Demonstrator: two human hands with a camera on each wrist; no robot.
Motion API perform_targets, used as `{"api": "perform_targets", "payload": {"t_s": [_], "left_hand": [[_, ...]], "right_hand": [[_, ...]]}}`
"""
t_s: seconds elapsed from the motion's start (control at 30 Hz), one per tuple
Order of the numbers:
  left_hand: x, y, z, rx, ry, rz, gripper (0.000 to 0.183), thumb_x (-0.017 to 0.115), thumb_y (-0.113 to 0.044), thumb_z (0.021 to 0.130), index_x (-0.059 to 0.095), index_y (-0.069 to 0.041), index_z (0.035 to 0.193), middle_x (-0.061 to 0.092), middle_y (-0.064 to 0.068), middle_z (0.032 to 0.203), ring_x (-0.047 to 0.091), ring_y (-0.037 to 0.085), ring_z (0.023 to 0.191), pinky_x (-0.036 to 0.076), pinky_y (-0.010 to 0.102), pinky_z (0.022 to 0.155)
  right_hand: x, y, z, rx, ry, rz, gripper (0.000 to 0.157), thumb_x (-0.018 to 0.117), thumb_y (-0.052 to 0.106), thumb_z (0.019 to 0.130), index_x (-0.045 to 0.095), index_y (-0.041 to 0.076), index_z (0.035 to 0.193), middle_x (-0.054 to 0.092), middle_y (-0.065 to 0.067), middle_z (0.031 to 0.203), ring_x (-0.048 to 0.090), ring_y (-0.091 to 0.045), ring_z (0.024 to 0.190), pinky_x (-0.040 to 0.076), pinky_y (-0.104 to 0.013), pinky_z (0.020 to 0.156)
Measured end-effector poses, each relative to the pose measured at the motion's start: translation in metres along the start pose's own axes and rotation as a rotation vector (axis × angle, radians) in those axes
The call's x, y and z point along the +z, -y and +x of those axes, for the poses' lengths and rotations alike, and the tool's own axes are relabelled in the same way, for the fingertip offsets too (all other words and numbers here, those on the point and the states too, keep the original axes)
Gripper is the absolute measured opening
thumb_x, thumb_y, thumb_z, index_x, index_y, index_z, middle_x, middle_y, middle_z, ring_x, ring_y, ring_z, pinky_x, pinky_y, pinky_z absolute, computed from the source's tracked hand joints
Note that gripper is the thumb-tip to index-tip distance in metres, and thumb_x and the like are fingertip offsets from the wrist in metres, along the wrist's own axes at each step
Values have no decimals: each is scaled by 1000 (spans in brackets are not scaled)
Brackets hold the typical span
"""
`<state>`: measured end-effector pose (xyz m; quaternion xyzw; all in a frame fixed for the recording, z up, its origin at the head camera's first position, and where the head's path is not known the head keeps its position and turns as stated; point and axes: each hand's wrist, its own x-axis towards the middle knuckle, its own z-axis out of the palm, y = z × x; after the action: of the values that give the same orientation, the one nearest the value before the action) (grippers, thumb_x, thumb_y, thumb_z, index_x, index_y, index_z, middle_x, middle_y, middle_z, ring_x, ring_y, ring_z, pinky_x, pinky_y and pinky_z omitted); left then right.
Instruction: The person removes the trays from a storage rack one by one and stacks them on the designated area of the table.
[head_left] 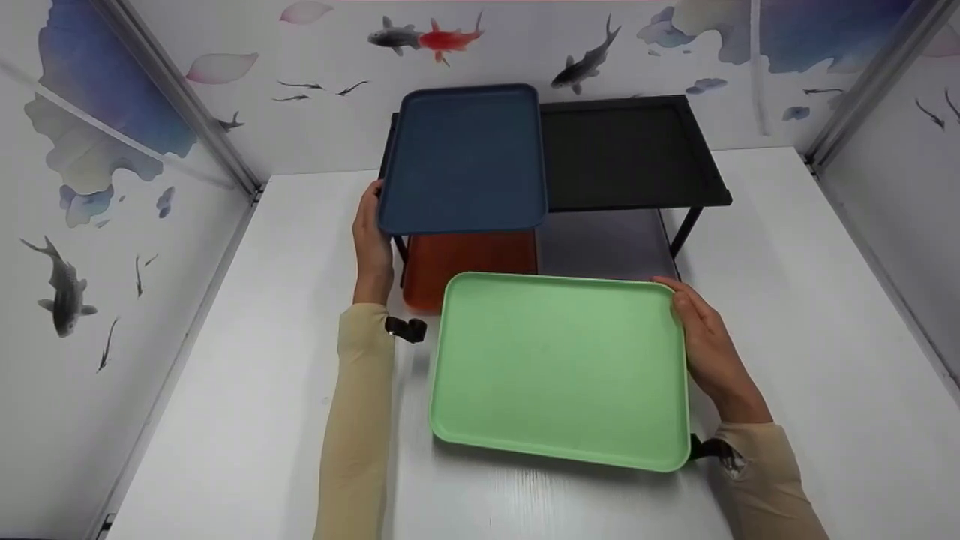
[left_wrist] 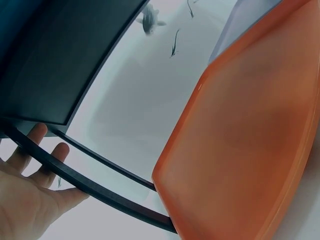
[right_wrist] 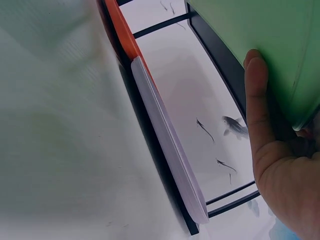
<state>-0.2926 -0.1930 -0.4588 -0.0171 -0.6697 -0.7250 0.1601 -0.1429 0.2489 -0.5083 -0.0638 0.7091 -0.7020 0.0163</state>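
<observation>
In the head view my right hand (head_left: 712, 349) grips the right edge of a light green tray (head_left: 562, 367), tilted in front of a black two-tier rack (head_left: 622, 154). The right wrist view shows that thumb (right_wrist: 257, 100) against the green tray's surface. My left hand (head_left: 373, 244) is at the rack's left front corner, beside a dark blue tray (head_left: 465, 161) on the top tier. In the left wrist view its fingers are extended and spread at a black leg (left_wrist: 115, 205). An orange-red tray (head_left: 472, 262) and a pale lilac tray (head_left: 604, 240) lie on the lower tier.
The rack stands on a white table (head_left: 780, 262) near the back wall (head_left: 510, 60), which is painted with fish and petals. Side walls (head_left: 97, 247) flank the table. A black wrist strap (head_left: 405, 328) sits at the left cuff.
</observation>
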Motion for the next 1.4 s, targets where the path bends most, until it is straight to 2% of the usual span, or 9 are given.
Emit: {"api": "perform_targets", "payload": {"t_s": [0.53, 0.93, 1.4], "left_hand": [[0, 0, 0, -4, -12, -13, 48, 31, -38, 113, 51, -13, 148, 49, 2, 154, 48, 14, 138, 38, 29, 115], [1, -2, -1, -20, 7, 10, 50, 30, -42, 112, 49, -16, 150, 46, -1, 157, 44, 12, 142, 35, 28, 117], [1, -3, -2, -7, 18, 7, 49, 28, -41, 113, 50, -17, 149, 49, -1, 154, 46, 13, 139, 36, 30, 117]], "right_hand": [[2, -9, 1, 22, 34, -68, 61, 34, 47, 110, 43, 5, 154, 56, -5, 135, 60, -14, 115, 52, -22, 92], [8, -12, 2, 39, 53, -76, 63, 35, 47, 110, 40, 3, 155, 58, -3, 135, 60, -14, 117, 52, -23, 93], [8, -15, 1, 87, 52, -116, 60, 34, 50, 109, 43, 11, 155, 54, -7, 140, 59, -14, 117, 50, -22, 93]]}}
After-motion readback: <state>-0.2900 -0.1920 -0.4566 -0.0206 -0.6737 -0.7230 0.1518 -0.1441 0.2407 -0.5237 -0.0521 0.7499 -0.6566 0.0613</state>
